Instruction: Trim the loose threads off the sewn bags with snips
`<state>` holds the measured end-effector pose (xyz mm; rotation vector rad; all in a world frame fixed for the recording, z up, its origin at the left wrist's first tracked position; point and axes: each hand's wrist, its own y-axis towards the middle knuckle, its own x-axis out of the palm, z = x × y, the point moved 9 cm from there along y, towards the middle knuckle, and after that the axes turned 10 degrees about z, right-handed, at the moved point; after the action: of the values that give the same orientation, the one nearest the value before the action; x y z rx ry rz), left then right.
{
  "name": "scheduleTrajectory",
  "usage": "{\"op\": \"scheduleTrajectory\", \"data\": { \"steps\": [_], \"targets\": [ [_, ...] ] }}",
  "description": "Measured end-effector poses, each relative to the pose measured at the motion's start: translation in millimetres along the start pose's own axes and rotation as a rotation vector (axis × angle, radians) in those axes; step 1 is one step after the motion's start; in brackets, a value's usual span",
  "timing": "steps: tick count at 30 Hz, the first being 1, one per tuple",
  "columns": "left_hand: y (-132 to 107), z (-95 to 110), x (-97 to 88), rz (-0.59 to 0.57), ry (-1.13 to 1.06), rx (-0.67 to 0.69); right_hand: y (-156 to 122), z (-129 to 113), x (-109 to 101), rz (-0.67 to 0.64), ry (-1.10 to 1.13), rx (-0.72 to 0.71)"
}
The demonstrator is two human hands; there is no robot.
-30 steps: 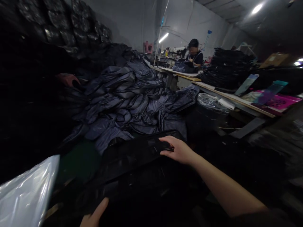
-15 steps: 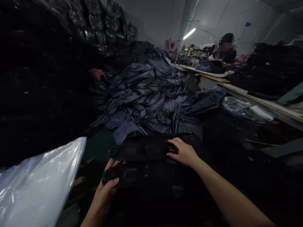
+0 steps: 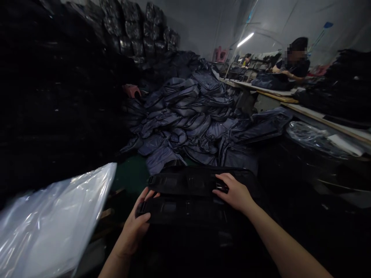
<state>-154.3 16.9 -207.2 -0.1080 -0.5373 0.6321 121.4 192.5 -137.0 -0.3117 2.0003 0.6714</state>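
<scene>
"Left hand [image 3: 136, 227] has come up since a second ago, hasn't it?"

"Yes. It was low at the picture's bottom edge then. Now its fingers are curled round the left end of the black bag [image 3: 185, 206], thumb on top."

"And the right hand [image 3: 236, 195]?"

"Palm down on the bag's far fold, toward its right end, fingers bent over what may be a buckle. Whether they pinch it I cannot tell."

"How does the bag lie?"

"Folded flat, long axis left to right across the person's front, one hand at each end — the left nearer the body, the right farther out. What carries it is too dark to make out."

"Around it?"

"Clear plastic sheet [image 3: 55, 224] to the left, just beside the left forearm. Beyond the bag there's a heap of dark blue bags [image 3: 191, 119], with a pink stool [image 3: 131, 90] at its left. Black wrapped bundles [image 3: 136, 23] are stacked at the back, and a long table [image 3: 319, 116] runs along the right — a co-worker [image 3: 298, 69] sits at its far end."
</scene>
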Motion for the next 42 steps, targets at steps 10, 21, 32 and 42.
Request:
{"op": "scheduleTrajectory", "data": {
  "steps": [10, 21, 32, 42],
  "targets": [
    [-42, 34, 102.5, -0.351, 1.318, 0.942, 19, -13, -3, -0.183, -0.03, -0.019],
    [-29, 2, 97.3, -0.384, 1.226, 0.824, 69, -147, 69, -0.126, 0.517, -0.075],
    [63, 47, 77.7, -0.129, 1.652, 0.756, 65, -128, 93, -0.026, 0.604, 0.008],
    [75, 39, 102.5, -0.284, 1.649, 0.755, 63, -109, 94, 0.06, 0.66, 0.065]
  ]
}}
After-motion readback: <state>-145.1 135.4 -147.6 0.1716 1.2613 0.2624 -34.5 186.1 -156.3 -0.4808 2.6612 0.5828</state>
